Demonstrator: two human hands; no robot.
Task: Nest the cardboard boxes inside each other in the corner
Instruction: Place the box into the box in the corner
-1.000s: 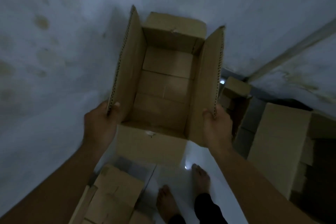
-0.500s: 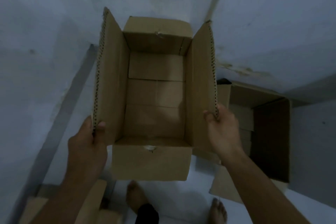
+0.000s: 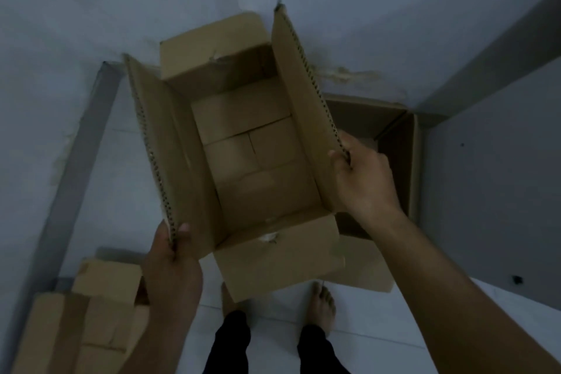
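Hands: I am pinching the open brown cardboard box (image 3: 252, 158) by its flaps, left hand (image 3: 171, 264) and right hand (image 3: 365, 179).
Progress: not nested; I am holding it above the larger open carton (image 3: 400, 143) in the corner.

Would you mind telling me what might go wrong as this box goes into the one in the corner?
Both hands, left hand and right hand, pinch only the side flaps of the held box, so a flap could bend or tear. The corner box is partly hidden beneath it, so the held box may catch its rim.
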